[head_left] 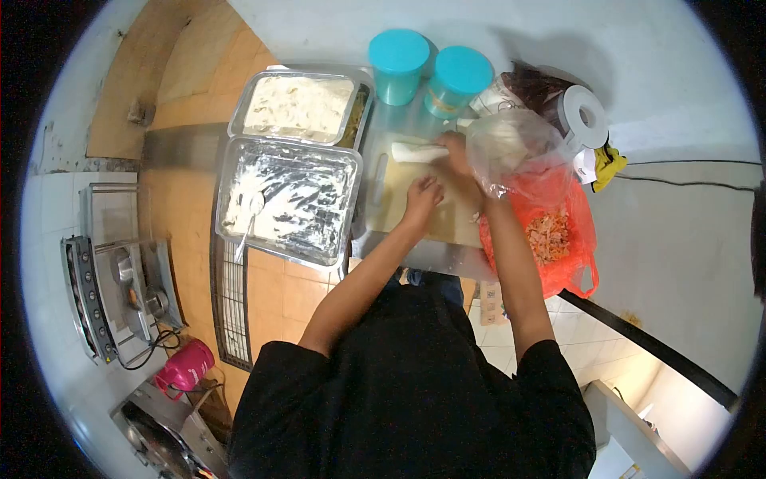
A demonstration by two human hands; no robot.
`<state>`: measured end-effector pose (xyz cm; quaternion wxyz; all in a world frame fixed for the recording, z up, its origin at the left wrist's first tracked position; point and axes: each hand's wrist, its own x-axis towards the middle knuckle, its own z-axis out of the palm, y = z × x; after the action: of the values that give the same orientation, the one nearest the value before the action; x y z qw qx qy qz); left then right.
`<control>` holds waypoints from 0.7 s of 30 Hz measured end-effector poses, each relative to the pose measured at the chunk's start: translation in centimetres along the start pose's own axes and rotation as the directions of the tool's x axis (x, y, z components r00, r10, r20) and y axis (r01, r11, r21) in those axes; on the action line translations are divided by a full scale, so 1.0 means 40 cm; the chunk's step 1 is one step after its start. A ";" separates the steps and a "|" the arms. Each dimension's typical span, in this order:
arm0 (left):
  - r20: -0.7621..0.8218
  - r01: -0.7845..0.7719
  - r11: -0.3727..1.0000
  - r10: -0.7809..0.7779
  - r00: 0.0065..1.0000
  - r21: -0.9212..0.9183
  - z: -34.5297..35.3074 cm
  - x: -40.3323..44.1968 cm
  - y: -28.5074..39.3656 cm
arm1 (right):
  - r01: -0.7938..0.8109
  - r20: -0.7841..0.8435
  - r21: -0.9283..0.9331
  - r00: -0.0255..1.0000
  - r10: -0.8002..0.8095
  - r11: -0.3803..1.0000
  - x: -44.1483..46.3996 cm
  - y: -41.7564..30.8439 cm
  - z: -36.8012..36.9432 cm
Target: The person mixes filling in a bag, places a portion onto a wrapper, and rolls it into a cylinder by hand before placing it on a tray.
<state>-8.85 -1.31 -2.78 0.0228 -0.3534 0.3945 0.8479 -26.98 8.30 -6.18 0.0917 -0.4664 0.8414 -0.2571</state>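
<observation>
My left hand (425,198) hovers over the pale cutting board (399,191) with its fingers curled in; whether anything small is between them I cannot make out. My right hand (458,154) is at the far side of the board, at the right end of a white elongated piece (416,152). Its fingers are partly hidden beside a clear plastic bag (519,148), so their grip does not show. Near my right forearm, an open red plastic bag (581,249) holds shredded orange and pale bits (549,238).
Left of the board stand a metal tray (357,203) smeared with white paste, a spoon (254,209) in it, and another tray (236,120) of creamy mixture. Two turquoise-lidded canisters (399,52) stand against the wall. A paper roll (585,117) is at the back right.
</observation>
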 end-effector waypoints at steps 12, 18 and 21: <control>0.066 0.174 0.884 -0.161 0.985 -0.435 0.052 0.124 0.008 | -0.132 0.202 -0.133 0.967 0.157 0.982 0.035 0.084 0.069; 0.055 0.180 0.884 -0.174 0.983 -0.431 0.055 0.112 0.011 | -0.213 0.262 -0.064 0.939 0.222 0.975 0.044 -0.029 -0.004; 0.111 0.186 0.890 -0.153 0.982 -0.417 0.046 0.112 0.016 | -0.247 0.240 -0.034 0.939 0.247 0.969 0.034 -0.026 -0.011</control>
<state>-13.45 -1.55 -4.33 0.0338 -0.3508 0.1664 0.9209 -27.12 6.88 -5.16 0.2244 -0.3852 0.8762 -0.1832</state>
